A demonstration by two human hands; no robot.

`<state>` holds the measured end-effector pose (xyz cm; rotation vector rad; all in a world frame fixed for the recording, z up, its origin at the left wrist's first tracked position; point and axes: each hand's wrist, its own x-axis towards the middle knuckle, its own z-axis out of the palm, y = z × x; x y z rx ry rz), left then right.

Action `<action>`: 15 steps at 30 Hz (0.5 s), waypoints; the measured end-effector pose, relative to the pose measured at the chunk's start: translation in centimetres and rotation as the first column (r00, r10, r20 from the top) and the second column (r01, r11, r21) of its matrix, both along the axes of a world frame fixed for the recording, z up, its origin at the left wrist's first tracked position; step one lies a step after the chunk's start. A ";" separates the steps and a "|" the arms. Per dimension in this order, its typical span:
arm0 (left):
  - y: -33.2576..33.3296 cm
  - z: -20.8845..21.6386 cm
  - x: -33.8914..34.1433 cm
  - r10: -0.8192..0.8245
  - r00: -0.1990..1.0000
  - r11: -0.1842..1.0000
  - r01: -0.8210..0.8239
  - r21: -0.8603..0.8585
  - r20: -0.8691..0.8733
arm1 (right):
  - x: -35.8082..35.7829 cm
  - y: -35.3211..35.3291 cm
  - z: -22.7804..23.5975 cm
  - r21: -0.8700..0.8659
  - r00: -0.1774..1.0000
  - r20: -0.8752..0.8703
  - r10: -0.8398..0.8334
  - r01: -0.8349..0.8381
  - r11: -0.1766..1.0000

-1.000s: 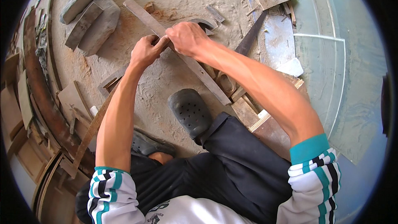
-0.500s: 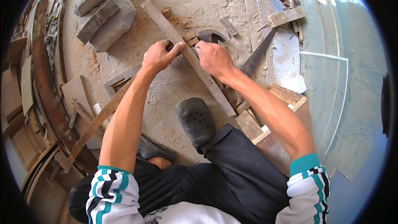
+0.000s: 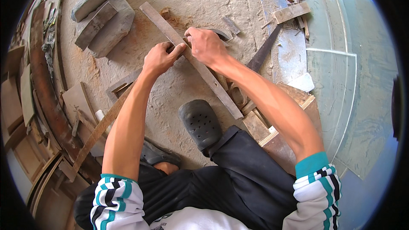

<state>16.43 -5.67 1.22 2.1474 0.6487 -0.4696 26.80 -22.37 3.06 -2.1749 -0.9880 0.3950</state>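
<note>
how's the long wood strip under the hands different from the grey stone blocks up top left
The wood strip is long, thin and flat; the grey stone blocks are short and chunky. The strip runs diagonally across the floor with the left hand and right hand on it; the blocks sit stacked together, untouched. The strip is brown, the blocks grey. Both rest on the dusty concrete floor.

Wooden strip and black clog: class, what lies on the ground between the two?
In the head view, only bare sandy ground separates the wooden strip, gripped by the left hand and right hand, from the black clog.
</note>
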 end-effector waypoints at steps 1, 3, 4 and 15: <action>0.0 0.1 0.0 -0.001 1.000 1.000 0.001 -0.002 -0.005 | 0.0 0.2 0.0 -0.039 1.000 -0.021 0.005 -0.006 0.999; 0.0 0.3 0.1 -0.004 1.000 1.000 0.004 -0.005 -0.014 | 0.0 0.5 -0.1 -0.044 1.000 -0.003 0.016 -0.016 0.999; 0.0 0.3 0.1 -0.003 1.000 1.000 0.003 -0.009 -0.014 | 0.1 0.7 -0.2 -0.047 1.000 0.007 0.022 -0.021 0.999; -0.3 0.7 0.1 0.005 0.999 0.999 -0.003 0.040 -0.043 | -0.1 0.9 -0.1 -0.093 0.940 0.282 0.189 -0.170 0.981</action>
